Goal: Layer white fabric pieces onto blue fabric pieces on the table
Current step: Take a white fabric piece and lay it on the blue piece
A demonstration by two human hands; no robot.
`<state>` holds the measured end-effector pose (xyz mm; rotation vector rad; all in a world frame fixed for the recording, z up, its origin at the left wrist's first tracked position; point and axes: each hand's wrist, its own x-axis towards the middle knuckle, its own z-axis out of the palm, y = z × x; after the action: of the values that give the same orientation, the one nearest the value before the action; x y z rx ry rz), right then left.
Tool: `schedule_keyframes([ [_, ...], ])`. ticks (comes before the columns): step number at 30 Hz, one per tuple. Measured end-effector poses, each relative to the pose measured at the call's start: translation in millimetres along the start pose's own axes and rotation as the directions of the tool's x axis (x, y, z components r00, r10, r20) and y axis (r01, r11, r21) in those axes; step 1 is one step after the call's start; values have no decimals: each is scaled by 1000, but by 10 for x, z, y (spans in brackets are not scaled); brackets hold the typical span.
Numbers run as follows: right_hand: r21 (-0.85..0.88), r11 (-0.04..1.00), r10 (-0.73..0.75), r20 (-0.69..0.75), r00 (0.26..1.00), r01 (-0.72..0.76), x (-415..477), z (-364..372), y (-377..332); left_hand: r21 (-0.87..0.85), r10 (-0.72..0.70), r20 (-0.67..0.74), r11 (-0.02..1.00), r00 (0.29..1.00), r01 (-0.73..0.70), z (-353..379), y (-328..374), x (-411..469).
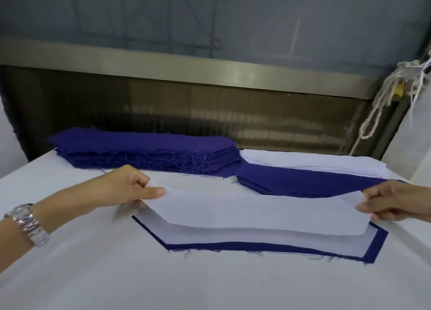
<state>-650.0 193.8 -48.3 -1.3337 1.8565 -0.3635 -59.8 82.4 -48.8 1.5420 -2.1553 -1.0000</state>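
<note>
Left hand (130,188) and right hand (394,202) pinch a white piece (256,209) over one layered blue piece (233,245); blue stack (144,151) at eleven o'clock not yet layered

A silver metal-link wristwatch (29,223) sits on a wrist at the lower left. Beyond the far edge of the white-covered surface (93,274) stands a dark panel (163,109) with faint pale streaks of reflected light across it. A pale metal rail (210,74) runs along the top of that panel. Above the rail is a grey-blue translucent sheet (163,18), through which the dim lines of a framework show. At the upper right a bundle of knotted white cords (382,95) hangs down, with a small yellow piece (399,90) just beside it.
</note>
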Motion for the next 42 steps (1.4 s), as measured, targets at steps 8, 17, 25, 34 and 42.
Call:
schedule_keyframes([
  [8,-119,993,-1,49,999,7,151,34,105,131,71,-86,990,994,-59,147,-73,-99],
  [17,-89,996,-12,39,999,15,260,76,200,218,74,-129,975,989,-44,200,-32,-144],
  [25,-128,991,37,-3,999,-37,209,53,245,385,172,-216,919,961,-78,201,-152,-134],
  [34,-185,976,105,-54,993,-113,138,5,240,460,184,-277,887,943,-38,66,-335,-72],
  [42,-216,965,129,-103,986,-149,-35,86,113,445,229,-291,892,929,-80,-9,-504,19],
])
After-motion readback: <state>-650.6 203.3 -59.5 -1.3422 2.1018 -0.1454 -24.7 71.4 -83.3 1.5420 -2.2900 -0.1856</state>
